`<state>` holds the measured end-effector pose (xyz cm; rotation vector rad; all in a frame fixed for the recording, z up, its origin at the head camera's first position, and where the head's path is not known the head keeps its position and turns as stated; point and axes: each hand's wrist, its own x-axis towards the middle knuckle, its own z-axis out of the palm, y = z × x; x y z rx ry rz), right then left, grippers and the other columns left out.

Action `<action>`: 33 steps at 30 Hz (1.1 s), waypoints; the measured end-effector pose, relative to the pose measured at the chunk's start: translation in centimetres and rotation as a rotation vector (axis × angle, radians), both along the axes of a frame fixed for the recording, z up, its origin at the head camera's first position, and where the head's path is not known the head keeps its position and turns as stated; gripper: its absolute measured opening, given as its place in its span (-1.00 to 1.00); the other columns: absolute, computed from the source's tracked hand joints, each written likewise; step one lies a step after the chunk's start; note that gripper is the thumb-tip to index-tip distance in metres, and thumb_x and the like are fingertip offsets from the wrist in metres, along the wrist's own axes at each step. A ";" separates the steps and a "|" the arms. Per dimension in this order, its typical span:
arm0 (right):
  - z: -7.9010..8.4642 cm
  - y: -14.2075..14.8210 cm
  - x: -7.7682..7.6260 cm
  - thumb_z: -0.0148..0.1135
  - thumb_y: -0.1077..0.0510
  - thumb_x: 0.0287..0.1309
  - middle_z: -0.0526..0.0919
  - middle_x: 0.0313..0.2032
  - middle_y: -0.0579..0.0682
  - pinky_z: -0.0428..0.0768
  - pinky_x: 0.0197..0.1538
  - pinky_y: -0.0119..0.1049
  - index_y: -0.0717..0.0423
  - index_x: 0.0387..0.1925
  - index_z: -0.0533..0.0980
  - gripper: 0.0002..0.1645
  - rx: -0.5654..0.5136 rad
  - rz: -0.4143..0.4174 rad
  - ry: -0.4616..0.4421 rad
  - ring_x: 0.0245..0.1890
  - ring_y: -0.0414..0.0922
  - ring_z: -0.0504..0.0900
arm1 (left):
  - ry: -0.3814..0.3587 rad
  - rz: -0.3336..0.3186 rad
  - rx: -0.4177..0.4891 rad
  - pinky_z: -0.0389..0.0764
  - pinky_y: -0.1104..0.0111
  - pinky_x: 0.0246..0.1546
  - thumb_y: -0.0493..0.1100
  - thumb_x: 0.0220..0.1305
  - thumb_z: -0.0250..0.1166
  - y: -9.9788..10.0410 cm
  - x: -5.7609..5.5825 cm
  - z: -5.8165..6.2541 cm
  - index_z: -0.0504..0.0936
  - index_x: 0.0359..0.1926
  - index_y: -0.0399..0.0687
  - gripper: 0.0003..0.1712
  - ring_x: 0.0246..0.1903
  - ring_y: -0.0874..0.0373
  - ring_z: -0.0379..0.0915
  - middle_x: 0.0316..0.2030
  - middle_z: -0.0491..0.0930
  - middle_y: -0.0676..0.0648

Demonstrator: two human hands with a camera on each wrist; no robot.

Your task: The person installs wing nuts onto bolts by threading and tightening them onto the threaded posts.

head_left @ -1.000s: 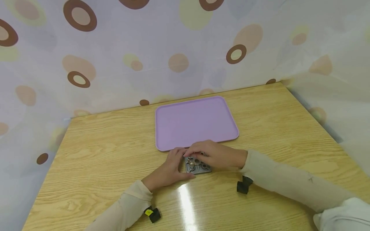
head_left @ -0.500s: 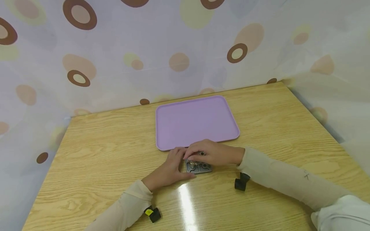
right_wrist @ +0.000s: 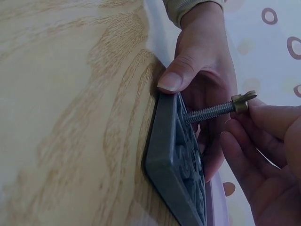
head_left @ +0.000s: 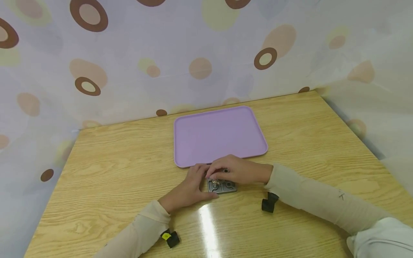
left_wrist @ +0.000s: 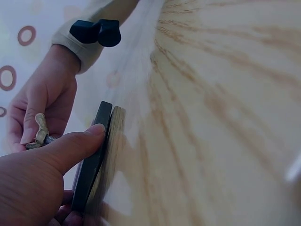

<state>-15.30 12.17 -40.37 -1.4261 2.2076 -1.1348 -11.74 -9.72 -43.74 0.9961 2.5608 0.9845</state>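
A grey plate (head_left: 227, 189) with a raised pattern lies on the table. My left hand (head_left: 190, 186) grips it from the left, thumb at the near edge and fingers at the far side. A threaded bolt (right_wrist: 209, 113) sticks up out of the plate, with a brass-coloured wing nut (right_wrist: 241, 102) at its upper end. Reaching over the plate, my right hand (head_left: 237, 170) pinches this wing nut; its thumb shows against one wing in the left wrist view. In the head view my right fingers cover part of the plate and nut.
Just beyond the plate lies a purple tray (head_left: 219, 136). The wooden table (head_left: 122, 172) meets a dotted curtain (head_left: 135, 43) at the back. Black camera mounts hang below both wrists.
My right thumb and fingers have come closer together at the wing nut, and the right forearm has shifted slightly left. The left hand has stayed in place on the plate.
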 end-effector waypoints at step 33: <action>0.1 1.5 0.3 0.12 -0.02 0.24 0.63 -0.15 -0.25 0.48 -0.01 -0.34 -0.03 -0.16 0.61 -0.74 0.012 -0.087 -0.030 -0.11 -0.30 0.55 | -0.006 0.029 -0.007 0.17 0.18 0.23 0.19 -0.03 0.40 0.3 0.1 0.3 0.17 0.32 -0.08 -0.02 0.22 0.10 -0.01 0.20 0.16 -0.07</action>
